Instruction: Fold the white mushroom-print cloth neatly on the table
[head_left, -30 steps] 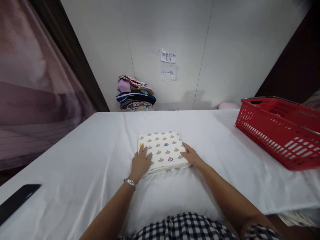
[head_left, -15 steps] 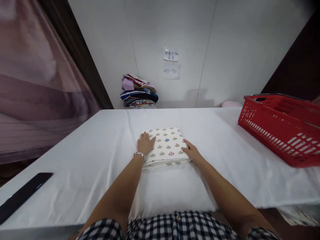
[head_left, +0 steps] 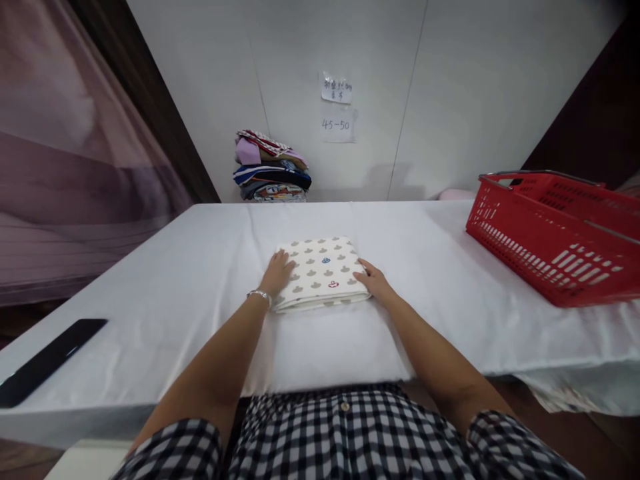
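A folded white cloth, printed with grey mushroom-like shapes plus one blue and one red motif, lies flat in the middle of the white-covered table. My left hand, with a bracelet at the wrist, grips its left edge, thumb on top. At the opposite edge my right hand holds the cloth near its front right corner, the thumb over the top layer. Fingertips under the edges are partly hidden. The layers show along the near fold.
A red plastic basket stands on the right of the table. A dark phone-like slab lies at the left front. Several folded fabrics are stacked at the back against the wall, below two paper notes. A pink curtain hangs left.
The whole view has shifted, so everything sits higher in the picture. My left hand has slid from the cloth's top toward its left edge. My right hand keeps its place at the right edge.
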The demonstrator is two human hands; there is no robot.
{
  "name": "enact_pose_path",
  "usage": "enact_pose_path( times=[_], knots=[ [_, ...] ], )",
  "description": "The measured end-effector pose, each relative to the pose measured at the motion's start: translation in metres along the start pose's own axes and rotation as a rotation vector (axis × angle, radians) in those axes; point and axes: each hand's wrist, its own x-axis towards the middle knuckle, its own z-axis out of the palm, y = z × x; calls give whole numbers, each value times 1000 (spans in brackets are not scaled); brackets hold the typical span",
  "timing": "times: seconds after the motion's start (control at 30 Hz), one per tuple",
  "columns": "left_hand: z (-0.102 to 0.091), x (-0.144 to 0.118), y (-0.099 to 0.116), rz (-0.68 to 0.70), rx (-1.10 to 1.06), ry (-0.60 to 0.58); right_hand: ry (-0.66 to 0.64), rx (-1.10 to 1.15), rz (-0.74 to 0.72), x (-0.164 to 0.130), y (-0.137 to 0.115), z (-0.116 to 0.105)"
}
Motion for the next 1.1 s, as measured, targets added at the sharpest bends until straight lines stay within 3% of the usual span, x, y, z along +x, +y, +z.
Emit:
enact_pose_path(
  times=[0.13, 0.27, 0.37, 0.47, 0.57, 0.87, 1.1],
  knots=[
    [-9, -20, -4, -22, -2, 92, 10, 23, 19, -2, -3, 1],
    [-20, -44, 3, -3, 14, 171, 116, -61, -18, -9, -10, 0],
    [-25, -64, 19, 169, 11, 235, 198, -147, -59, -18, -14, -6],
    [-23, -82, 35, 384, 15, 206, 239, -210, -176, -28, -18, -13],
    [-17, -92, 44, 480, 48, 146, 175, -270, -342, -40, -19, -17],
    [-15, -89, 48, 468, 74, 77, -11, -675, -583, -56, -14, -18],
    [-10, -94, 50, 472, 53, 132, -57, -757, -731, -51, -17, -15]
  ],
)
